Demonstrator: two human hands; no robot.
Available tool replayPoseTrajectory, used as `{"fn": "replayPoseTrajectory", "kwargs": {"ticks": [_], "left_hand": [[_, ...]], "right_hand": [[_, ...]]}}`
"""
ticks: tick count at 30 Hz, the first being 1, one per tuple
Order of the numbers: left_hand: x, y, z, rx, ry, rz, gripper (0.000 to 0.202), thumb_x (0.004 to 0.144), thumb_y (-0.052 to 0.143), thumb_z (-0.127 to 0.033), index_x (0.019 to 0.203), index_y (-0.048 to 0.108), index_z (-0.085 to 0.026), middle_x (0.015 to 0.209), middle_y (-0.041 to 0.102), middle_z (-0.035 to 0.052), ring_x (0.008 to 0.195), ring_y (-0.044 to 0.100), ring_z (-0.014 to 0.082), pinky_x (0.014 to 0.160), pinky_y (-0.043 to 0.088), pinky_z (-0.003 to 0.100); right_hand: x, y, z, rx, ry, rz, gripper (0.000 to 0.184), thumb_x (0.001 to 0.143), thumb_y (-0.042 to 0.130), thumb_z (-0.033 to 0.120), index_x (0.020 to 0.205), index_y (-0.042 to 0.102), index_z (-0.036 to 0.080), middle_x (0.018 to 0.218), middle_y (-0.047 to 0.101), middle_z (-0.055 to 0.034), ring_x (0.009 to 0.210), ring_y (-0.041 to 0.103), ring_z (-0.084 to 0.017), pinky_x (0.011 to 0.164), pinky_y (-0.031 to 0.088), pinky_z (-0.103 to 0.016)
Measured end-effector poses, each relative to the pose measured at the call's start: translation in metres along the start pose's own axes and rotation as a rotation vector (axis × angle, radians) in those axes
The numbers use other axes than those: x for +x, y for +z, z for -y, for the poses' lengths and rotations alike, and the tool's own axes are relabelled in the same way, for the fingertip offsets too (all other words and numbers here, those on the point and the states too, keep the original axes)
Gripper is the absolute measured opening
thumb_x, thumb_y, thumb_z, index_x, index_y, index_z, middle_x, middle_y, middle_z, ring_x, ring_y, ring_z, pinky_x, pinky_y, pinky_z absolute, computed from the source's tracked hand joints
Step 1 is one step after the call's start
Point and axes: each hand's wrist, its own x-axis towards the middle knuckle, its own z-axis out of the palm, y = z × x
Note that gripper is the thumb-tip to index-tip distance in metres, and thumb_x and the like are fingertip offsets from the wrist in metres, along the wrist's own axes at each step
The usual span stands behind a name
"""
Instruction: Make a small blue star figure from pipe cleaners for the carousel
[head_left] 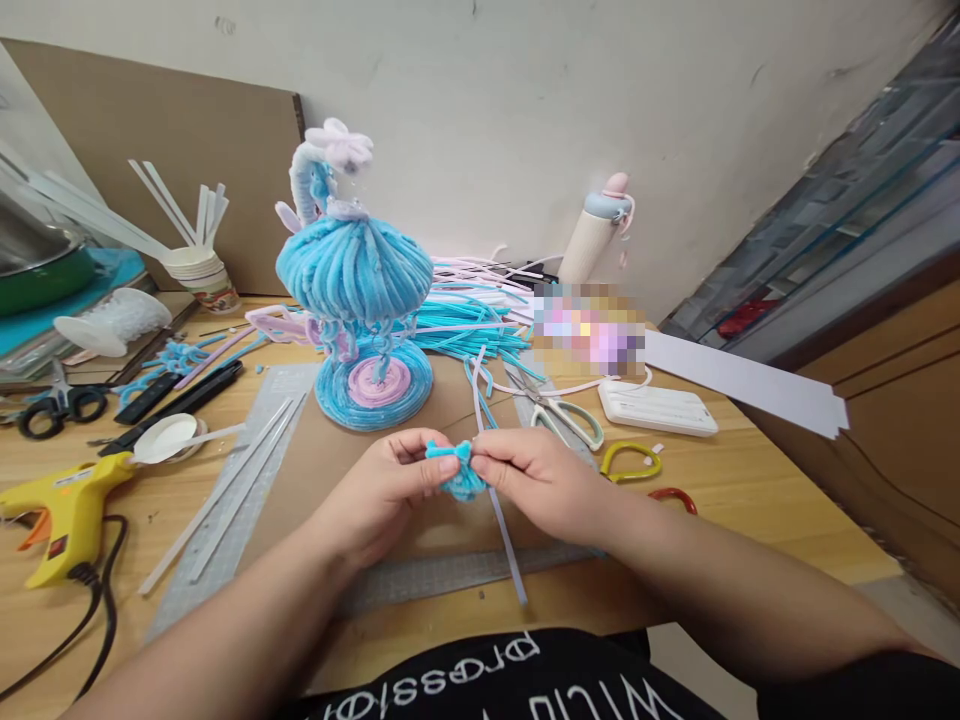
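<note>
White lettering point(472, 672) runs across the person's black shirt point(405, 662), in two lines, but from where I stand it sits turned and folded, and I can't be sure of a word. The yellow glue gun point(79, 505) on the left has a small pale label point(73, 477), too small to read. There's a coloured print low on the paper cups point(206, 280), and the white case point(658, 408) off to the right bears marks I can't make out. A block of pixels hides whatever lies just behind that case.

Now the grip. The left hand point(405, 478) has its thumb and forefinger closed on a fuzzy blue piece point(466, 485); the right hand point(529, 470) pinches the other side of it, thumb on the near face, fingers curled in. The two hands nearly meet, with the piece squeezed between them over the brown board point(300, 520). A lilac stem point(506, 540) slants below the right hand; I can't tell whether they touch. Just behind the hands stands the blue-and-pink model point(352, 270), with loose blue stems point(465, 330) heaped beside it.
</note>
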Motion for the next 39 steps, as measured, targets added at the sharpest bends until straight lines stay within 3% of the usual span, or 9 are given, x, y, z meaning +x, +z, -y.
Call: {"fn": "replayPoseTrajectory", "kwargs": {"ticks": [2,4,10,13,16,19,24,35,39], "left_hand": [[0.001,0.000,0.001,-0.006,0.025,-0.059,0.022,0.064,0.082,-0.025,0.072,0.064,-0.015,0.068,0.065,-0.0014,0.064,0.057,0.0102,0.063,0.043,0.022],[0.002,0.000,0.001,0.026,0.061,-0.082,0.021,0.066,0.081,-0.024,0.070,0.062,-0.015,0.068,0.064,-0.0018,0.064,0.056,0.0096,0.063,0.042,0.021],[0.002,-0.001,-0.001,0.314,0.138,-0.038,0.015,0.070,0.077,-0.023,0.076,0.066,-0.016,0.072,0.064,-0.0018,0.068,0.056,0.0104,0.067,0.043,0.022],[0.002,-0.001,-0.001,0.372,0.157,-0.082,0.015,0.069,0.077,-0.025,0.079,0.070,-0.015,0.076,0.068,0.0008,0.071,0.058,0.0120,0.070,0.044,0.023],[0.002,-0.002,0.000,0.272,0.129,-0.123,0.017,0.068,0.079,-0.028,0.078,0.072,-0.016,0.076,0.070,0.0014,0.070,0.059,0.0124,0.069,0.045,0.024],[0.004,-0.002,0.001,0.248,0.150,-0.196,0.017,0.065,0.081,-0.028,0.076,0.073,-0.017,0.075,0.071,0.0011,0.069,0.061,0.0124,0.068,0.046,0.024],[0.005,-0.002,0.003,0.281,0.225,-0.291,0.016,0.064,0.082,-0.027,0.074,0.074,-0.018,0.075,0.073,0.0010,0.069,0.062,0.0125,0.068,0.046,0.023],[0.004,0.001,0.000,-0.072,0.129,-0.209,0.016,0.064,0.082,-0.024,0.074,0.073,-0.014,0.073,0.074,0.0016,0.068,0.064,0.0118,0.068,0.049,0.022],[0.005,0.002,-0.002,-0.128,0.113,-0.190,0.014,0.064,0.081,-0.021,0.073,0.072,-0.014,0.071,0.073,0.0016,0.067,0.064,0.0115,0.066,0.048,0.020]], "right_hand": [[-0.002,0.001,0.002,-0.319,-0.116,-0.054,0.024,0.092,0.045,0.026,0.071,0.050,0.017,0.067,0.047,0.0019,0.063,0.041,-0.011,0.059,0.028,-0.025],[-0.003,0.001,0.001,-0.494,-0.177,-0.079,0.021,0.091,0.048,0.025,0.072,0.051,0.016,0.067,0.048,0.0013,0.062,0.041,-0.011,0.058,0.027,-0.026],[-0.001,0.005,-0.005,-0.531,-0.182,-0.059,0.019,0.091,0.046,0.020,0.078,0.058,0.015,0.072,0.058,-0.0016,0.066,0.050,-0.012,0.060,0.032,-0.025],[0.000,0.005,-0.005,-0.407,-0.112,-0.077,0.015,0.091,0.048,0.020,0.083,0.061,0.016,0.073,0.061,-0.0010,0.067,0.054,-0.012,0.060,0.036,-0.024],[0.001,0.004,-0.005,-0.246,-0.004,-0.203,0.010,0.089,0.052,0.021,0.088,0.060,0.018,0.074,0.064,0.0012,0.065,0.056,-0.010,0.059,0.039,-0.021],[0.001,0.002,-0.004,-0.246,0.035,-0.273,0.008,0.087,0.054,0.020,0.083,0.060,0.018,0.070,0.063,0.0028,0.060,0.054,-0.009,0.054,0.038,-0.020],[-0.002,0.004,-0.001,-0.246,0.040,-0.271,0.005,0.084,0.056,0.019,0.083,0.061,0.019,0.064,0.059,0.0042,0.054,0.049,-0.008,0.050,0.035,-0.020],[0.006,0.001,-0.007,0.135,0.208,-0.233,0.009,0.082,0.058,0.025,0.082,0.060,0.016,0.070,0.059,0.0010,0.063,0.051,-0.010,0.058,0.039,-0.022],[0.007,0.001,-0.011,0.461,0.298,-0.111,0.014,0.081,0.060,0.028,0.088,0.057,0.016,0.058,0.047,0.0073,0.046,0.035,-0.005,0.044,0.026,-0.019]]}}
